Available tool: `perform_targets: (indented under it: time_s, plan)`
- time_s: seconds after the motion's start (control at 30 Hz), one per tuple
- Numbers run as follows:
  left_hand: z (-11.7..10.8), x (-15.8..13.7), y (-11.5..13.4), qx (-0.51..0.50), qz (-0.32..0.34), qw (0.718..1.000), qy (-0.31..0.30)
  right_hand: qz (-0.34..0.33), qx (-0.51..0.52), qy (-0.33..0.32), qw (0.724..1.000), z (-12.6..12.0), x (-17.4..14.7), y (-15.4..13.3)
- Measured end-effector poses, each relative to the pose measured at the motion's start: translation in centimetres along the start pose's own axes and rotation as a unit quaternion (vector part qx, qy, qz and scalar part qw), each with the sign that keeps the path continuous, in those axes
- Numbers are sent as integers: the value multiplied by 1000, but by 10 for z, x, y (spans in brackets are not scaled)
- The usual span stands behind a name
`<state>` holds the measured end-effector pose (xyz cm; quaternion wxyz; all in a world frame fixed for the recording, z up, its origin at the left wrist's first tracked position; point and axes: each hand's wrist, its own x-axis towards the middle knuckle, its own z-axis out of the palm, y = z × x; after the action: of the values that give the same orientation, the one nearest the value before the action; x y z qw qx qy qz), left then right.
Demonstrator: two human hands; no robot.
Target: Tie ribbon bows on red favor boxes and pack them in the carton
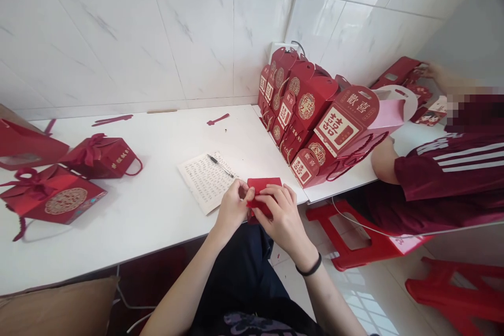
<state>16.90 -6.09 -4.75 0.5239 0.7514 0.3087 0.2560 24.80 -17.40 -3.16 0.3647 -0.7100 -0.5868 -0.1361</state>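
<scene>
A small red cardboard box (264, 184) is between my hands at the table's front edge, above my lap. My left hand (236, 200) pinches its left edge with thumb and fingers. Across its top lies my right hand (281, 210), fingers bent over the red card and thumb at the near side; a black band circles that wrist. The box's underside is mostly covered by my hands. Just left of them is a sheet of handwritten paper (200, 184), with a black pen (220, 166) lying on it.
Stacked red gift boxes (307, 110) stand on the right of the white table (157, 205). Ribbon-tied red boxes (74, 199) sit at the left. Ribbon scraps (218, 119) lie near the wall. A co-worker in a maroon sleeve (429, 168) handles boxes at far right; red stools (350, 236) are below.
</scene>
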Motion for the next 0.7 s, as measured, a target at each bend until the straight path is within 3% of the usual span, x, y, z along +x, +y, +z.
perform_targets:
  time_s: [0.33, 0.57, 0.63, 0.7]
  plan:
    - [4, 1, 0, 12, 71, 997, 38, -110, 0, 63, 992, -4, -26, 1]
    - [-5, 8, 13, 133, 223, 964, 55, -143, 54, 61, 986, -4, -38, -5]
    - [-13, 14, 23, 151, 259, 954, -12, -110, 98, 114, 982, -11, -37, 7]
    - [-19, 20, 33, 172, 278, 939, -109, 29, 129, 187, 973, -17, -33, 25]
